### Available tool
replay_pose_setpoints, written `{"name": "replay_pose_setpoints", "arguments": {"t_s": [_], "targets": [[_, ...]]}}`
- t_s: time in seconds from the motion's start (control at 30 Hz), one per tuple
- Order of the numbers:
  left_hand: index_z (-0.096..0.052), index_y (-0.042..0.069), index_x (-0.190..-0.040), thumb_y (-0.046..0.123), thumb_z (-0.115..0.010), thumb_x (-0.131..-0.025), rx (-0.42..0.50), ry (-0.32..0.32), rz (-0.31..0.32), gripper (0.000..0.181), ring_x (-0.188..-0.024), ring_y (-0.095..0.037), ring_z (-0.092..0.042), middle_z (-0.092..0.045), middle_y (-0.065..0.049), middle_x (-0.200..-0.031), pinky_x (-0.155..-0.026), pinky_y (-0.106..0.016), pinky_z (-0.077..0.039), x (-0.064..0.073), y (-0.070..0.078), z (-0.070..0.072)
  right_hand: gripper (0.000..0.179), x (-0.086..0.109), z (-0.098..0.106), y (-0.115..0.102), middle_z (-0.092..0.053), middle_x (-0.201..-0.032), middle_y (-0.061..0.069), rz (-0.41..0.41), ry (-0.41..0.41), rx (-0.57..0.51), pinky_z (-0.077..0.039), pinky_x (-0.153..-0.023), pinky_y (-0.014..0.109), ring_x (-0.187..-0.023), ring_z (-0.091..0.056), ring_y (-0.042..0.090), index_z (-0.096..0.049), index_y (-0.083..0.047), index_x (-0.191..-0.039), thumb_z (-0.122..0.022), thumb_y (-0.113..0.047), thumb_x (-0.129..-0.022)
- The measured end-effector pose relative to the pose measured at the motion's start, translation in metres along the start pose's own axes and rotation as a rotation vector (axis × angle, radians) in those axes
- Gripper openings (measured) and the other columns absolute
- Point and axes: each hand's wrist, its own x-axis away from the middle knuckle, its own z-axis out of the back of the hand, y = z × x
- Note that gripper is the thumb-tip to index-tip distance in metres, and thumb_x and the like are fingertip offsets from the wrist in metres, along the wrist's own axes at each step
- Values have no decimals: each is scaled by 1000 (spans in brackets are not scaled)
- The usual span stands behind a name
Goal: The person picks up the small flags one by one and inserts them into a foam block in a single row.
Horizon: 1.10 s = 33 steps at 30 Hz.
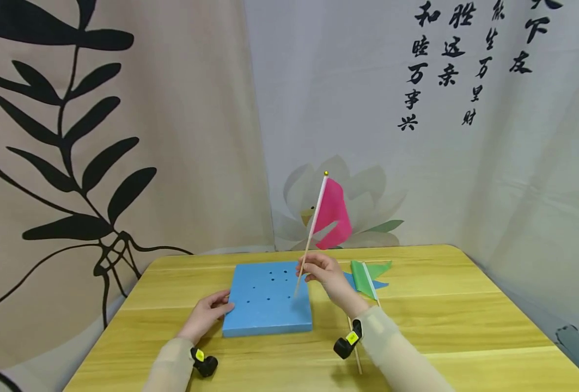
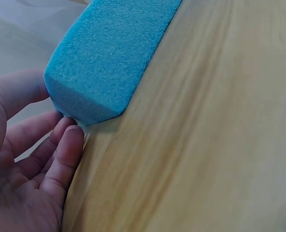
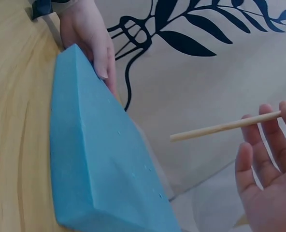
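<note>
A blue foam board [image 1: 269, 313] with several small holes in its top lies flat on the table. My left hand [image 1: 207, 311] grips its left edge; in the left wrist view, the thumb and fingers of that hand [image 2: 24, 154] meet the board's corner. Between thumb and fingertips, my right hand [image 1: 329, 276] pinches the wooden stick [image 3: 220, 128] of a pink flag [image 1: 335, 209]. The flag stands nearly upright, tilted slightly right, with a gold bead on top. Its stick's bare lower end hangs over the board's right part, apart from the surface in the right wrist view.
Right of the board, partly behind my right arm, a green flag [image 1: 361, 279] lies over a blue flag [image 1: 381, 285] on the wooden table [image 1: 465, 326]. A printed curtain [image 1: 211, 136] hangs behind the table's back edge.
</note>
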Motion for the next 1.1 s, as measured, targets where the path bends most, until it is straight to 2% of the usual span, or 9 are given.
{"name": "replay_pose_setpoints", "arguments": {"t_s": [0.17,0.27,0.4,0.57,0.8,1.1], "targets": [[-50,0,-140,20,-70,-91,-7,11,-13,57,-98,-20,-57,-58,-12,-120,-78,-31,-49,0,-1,0,17,-9,-17,7,-67,-103,19,-13,-9,-7,-45,-88,61,-92,-66,23,-64,1,-107,-57,-12,-99],[-50,0,-140,20,-70,-91,-1,9,-12,57,-98,-20,-57,-58,-12,-120,-78,-31,-50,0,-1,0,19,-14,-27,13,-67,-106,20,-13,-10,5,-51,-85,49,-93,-66,22,-65,2,-109,-58,-12,-98],[-49,0,-140,20,-69,-91,4,4,-10,57,-100,-21,-57,-57,-12,-120,-79,-32,-50,2,1,1,22,-18,-42,21,-67,-109,21,-7,-30,18,-53,-81,39,-97,-66,26,-64,3,-114,-58,-11,-98],[-49,0,-140,21,-69,-91,0,2,-12,57,-100,-21,-57,-57,-12,-120,-79,-31,-49,1,0,0,24,-24,-56,29,-66,-112,18,-49,-32,1,-51,-85,45,-99,-65,24,-63,0,-117,-57,-15,-99],[-50,0,-140,20,-69,-91,8,6,-12,56,-99,-21,-57,-57,-13,-119,-77,-30,-50,-2,-2,-3,24,-33,-70,39,-65,-114,20,-70,-30,-37,-50,-87,50,-99,-66,24,-65,-2,-117,-58,-16,-98],[-51,-3,-138,15,-68,-92,1,33,-2,52,-98,-19,-56,-58,-13,-118,-75,-29,-50,-1,2,-4,21,-38,-80,45,-67,-110,18,-65,-18,-13,-53,-80,38,-96,-67,21,-67,-5,-114,-59,-16,-98]]}}
